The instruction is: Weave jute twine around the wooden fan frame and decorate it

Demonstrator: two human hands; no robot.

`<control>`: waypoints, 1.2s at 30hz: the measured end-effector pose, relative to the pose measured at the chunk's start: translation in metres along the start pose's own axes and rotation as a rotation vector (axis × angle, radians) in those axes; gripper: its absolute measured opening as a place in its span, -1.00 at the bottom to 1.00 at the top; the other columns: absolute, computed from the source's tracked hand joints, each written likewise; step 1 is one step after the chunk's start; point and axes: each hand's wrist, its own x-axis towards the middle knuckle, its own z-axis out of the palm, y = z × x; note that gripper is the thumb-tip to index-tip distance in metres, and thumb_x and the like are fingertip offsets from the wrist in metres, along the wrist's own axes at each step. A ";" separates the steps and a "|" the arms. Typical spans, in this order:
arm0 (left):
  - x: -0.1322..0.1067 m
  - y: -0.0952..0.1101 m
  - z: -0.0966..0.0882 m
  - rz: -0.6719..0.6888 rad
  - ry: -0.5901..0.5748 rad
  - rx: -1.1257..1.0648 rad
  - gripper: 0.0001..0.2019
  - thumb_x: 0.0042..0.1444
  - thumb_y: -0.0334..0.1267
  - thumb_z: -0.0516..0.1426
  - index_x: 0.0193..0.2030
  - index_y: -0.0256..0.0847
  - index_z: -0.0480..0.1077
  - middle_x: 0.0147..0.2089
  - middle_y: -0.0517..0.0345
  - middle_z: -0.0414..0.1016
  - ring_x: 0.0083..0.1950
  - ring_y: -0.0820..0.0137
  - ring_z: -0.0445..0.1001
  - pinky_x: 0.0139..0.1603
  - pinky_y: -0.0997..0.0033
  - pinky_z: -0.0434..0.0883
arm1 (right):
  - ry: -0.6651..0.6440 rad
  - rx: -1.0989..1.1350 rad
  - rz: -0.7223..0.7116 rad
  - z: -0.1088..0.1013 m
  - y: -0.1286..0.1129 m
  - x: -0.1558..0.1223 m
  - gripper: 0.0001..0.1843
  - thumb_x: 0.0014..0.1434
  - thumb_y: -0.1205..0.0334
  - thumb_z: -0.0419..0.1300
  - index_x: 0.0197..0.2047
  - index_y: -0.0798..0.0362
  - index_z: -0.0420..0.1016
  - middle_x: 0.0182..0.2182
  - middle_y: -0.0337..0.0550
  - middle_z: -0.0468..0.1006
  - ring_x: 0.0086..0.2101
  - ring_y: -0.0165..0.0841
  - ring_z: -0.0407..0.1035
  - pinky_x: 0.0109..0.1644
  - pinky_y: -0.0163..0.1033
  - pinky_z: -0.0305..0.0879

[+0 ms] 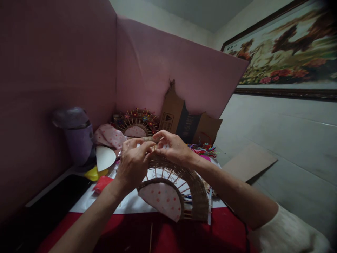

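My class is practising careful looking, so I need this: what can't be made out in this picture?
Head view: whether the left hand and right hand grip a strand of the woven fan; their own fingers cover the spot.
Head view: part of the fan's woven band, behind the left hand.
Head view: the right end of the framed picture, cut off by the right edge.
Head view: small print on the cardboard, too small and blurred.

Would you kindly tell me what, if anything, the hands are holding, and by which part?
The left hand and right hand appear to hold the fan at its far edge; the exact pinch is unclear.
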 end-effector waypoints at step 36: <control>-0.005 -0.027 -0.001 -0.911 -0.268 -1.045 -0.74 -0.24 -0.15 0.30 -0.44 -0.28 0.44 -0.52 0.19 0.46 -0.53 0.49 0.35 -0.50 0.52 0.24 | 0.088 0.116 0.067 -0.003 0.021 0.001 -0.55 -0.12 0.41 0.20 -0.09 0.11 0.26 -0.49 -0.28 0.44 -0.45 -0.42 0.33 -0.32 -0.28 0.22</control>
